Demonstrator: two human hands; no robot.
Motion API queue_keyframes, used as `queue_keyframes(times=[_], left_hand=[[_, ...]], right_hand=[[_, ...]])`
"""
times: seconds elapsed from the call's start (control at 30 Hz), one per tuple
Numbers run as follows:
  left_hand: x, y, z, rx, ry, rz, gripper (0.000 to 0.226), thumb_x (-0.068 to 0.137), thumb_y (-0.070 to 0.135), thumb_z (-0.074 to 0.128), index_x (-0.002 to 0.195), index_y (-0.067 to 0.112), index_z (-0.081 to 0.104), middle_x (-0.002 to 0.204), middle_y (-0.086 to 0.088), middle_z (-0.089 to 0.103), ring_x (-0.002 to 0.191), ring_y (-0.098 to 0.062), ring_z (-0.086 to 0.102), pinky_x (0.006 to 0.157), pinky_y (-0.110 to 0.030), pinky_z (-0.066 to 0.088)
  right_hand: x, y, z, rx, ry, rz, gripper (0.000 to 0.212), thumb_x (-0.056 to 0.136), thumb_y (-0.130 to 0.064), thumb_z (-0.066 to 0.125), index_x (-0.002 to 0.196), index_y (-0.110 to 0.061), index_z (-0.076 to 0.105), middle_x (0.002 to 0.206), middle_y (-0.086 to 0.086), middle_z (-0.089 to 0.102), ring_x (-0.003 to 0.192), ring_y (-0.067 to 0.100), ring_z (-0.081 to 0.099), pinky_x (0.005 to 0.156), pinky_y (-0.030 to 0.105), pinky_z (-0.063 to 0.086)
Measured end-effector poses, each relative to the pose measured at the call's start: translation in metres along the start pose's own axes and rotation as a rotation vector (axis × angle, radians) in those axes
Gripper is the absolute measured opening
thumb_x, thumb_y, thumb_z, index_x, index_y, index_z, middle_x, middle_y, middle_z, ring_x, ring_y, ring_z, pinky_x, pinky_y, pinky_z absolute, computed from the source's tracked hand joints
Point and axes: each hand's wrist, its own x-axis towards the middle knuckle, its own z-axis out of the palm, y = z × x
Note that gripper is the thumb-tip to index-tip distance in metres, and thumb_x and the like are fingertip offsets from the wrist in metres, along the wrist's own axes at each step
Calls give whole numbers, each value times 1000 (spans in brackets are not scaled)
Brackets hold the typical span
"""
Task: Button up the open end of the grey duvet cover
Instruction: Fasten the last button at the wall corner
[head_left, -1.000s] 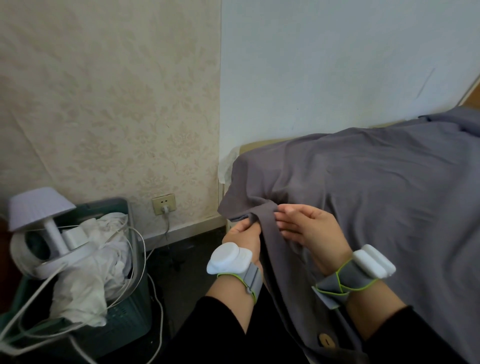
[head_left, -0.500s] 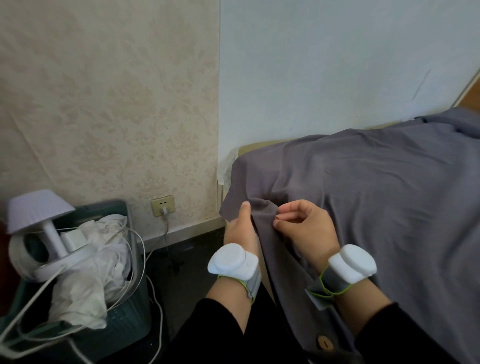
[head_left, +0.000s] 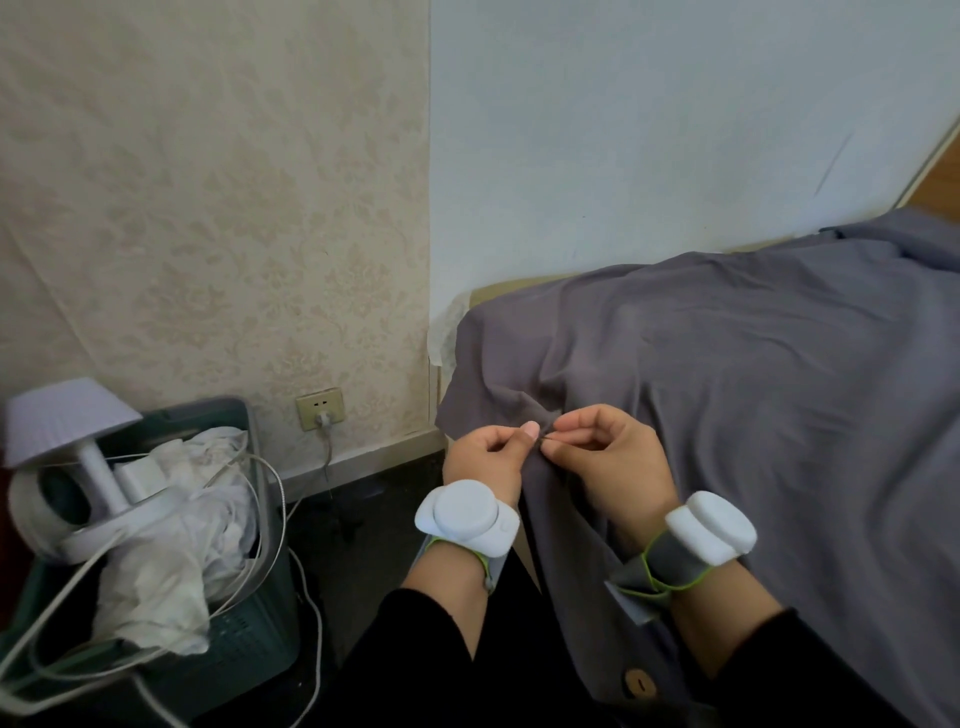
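Observation:
The grey duvet cover (head_left: 727, 374) lies spread over the bed and hangs down its near-left edge. My left hand (head_left: 485, 457) and my right hand (head_left: 605, 454) meet at that hanging edge near the cover's corner, thumbs and fingertips pinching a small fold of grey cloth between them. Whatever sits inside the pinch is hidden by my fingers. Lower down the same edge, a round wooden button (head_left: 637, 683) shows on the cloth between my forearms. Both wrists carry white devices on grey straps.
A dark green laundry basket (head_left: 244, 639) stands on the floor at the left, holding white cloth, cables and a white lamp (head_left: 62, 421). A wall socket (head_left: 320, 408) with a plug and cord sits on the wallpapered wall. The bed fills the right side.
Both hands have shifted slightly up the edge and closed together. My left thumb now presses toward the right fingertips, bunching a tighter pinch of cloth between them.

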Motion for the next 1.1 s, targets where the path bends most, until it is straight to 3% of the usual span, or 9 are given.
queue_keyframes(times=[0.17,0.37,0.6,0.7,0.83,0.9,1.0,1.1], left_hand=[[-2,2,0,2,62,-5,22,82,37,64,74,18,70,73,4,66,74,-13,60,68,-23,41],[0,-1,3,-79,16,-30,10,81,23,68,73,28,69,78,4,69,83,-16,66,74,-23,48],[5,-3,-2,-180,28,25,38,73,-5,68,72,34,67,78,11,67,78,-1,63,73,-15,47],[12,-6,-7,-251,82,-35,44,72,-11,65,74,32,66,82,13,66,82,3,60,80,-20,47],[18,-8,-13,-383,127,-173,39,76,-16,59,79,22,66,85,2,63,88,-14,60,90,-30,47],[24,-5,-21,-379,152,-151,38,76,-15,59,79,22,65,85,1,62,81,-12,59,83,-23,49],[35,1,-35,-364,186,-92,36,76,-13,61,83,22,65,77,6,61,71,-4,56,56,-8,48],[47,-6,-46,-350,189,-114,39,78,-14,59,106,13,65,92,-3,63,81,-16,59,76,-21,49]], right_hand=[[0,-2,1,255,-4,177,19,73,-1,75,77,-17,66,61,-6,73,55,0,64,51,11,48],[3,-7,3,483,-28,367,18,81,1,67,80,-15,61,63,-2,68,52,2,64,54,12,53],[5,-5,4,572,-48,442,16,84,6,60,86,-9,56,63,7,70,48,9,67,51,17,57],[-1,4,9,411,-67,393,18,82,9,62,85,-8,56,70,11,66,49,8,68,54,18,57],[-7,16,9,142,-115,301,20,80,8,63,81,-12,60,69,7,64,58,12,63,53,18,53],[-3,17,0,-19,-95,226,19,80,4,64,80,-15,62,70,5,64,63,16,60,58,23,53],[3,17,-29,-366,-45,79,12,79,-8,68,81,-19,67,75,3,68,70,17,61,74,32,52],[-5,22,-63,-564,-49,77,9,79,-15,69,78,-24,68,76,-1,69,73,14,61,76,27,48]])
